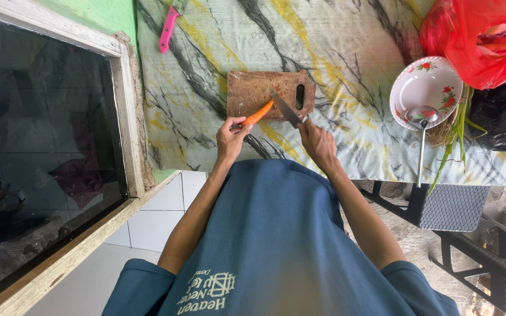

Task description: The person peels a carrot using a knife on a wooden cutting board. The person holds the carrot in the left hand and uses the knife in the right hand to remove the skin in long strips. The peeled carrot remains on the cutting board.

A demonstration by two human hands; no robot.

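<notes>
The left hand [230, 138] is clamped on a carrot [258, 113]; the right hand [317, 142] is clamped on a knife [286, 108], over the board [250, 90] near the desk's [346, 52] front edge. Risk: the blade lies just beside the left fingers, and a rolling carrot may bring a cut.

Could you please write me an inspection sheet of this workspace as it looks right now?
Surface: table under a marbled grey, yellow and white cover.
Job's things: brown cutting board with a handle slot; orange carrot lying on it; knife with its blade over the board, beside the carrot.
Clutter: pink-handled tool at the far edge; floral bowl with a metal ladle resting in it; red plastic bag; black bag; green stalks.
Grippers: left hand holds the carrot's near end; right hand grips the knife handle.
Cables: nothing seen.
Surroundings: dark glass pane in a wooden frame; white floor tiles; woven chair.
</notes>
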